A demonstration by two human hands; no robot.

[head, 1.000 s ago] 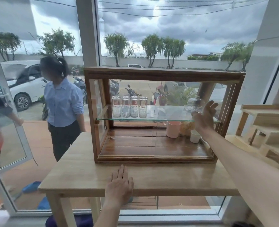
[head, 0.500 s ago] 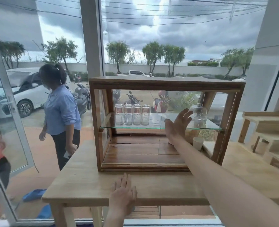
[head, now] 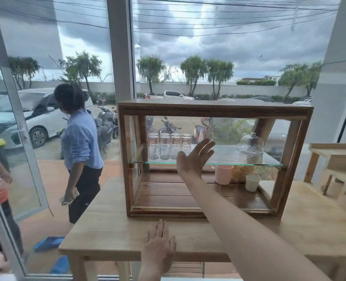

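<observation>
Head view: the right hand (head: pixel 195 157), fingers straight and spread, holding nothing, presses flat against the front of the wooden glass-fronted display cabinet (head: pixel 214 110) at the level of its green-edged glass shelf (head: pixel 229 163), just right of 4 clear upturned drinking glasses (head: pixel 169 146). That cabinet stands on the pale wooden desk (head: pixel 107 230). The left hand (head: pixel 157 248) lies flat and open on the desk's near edge. A pink cup (head: pixel 223 174) and a small white cup (head: pixel 252 182) stand on the cabinet floor.
</observation>
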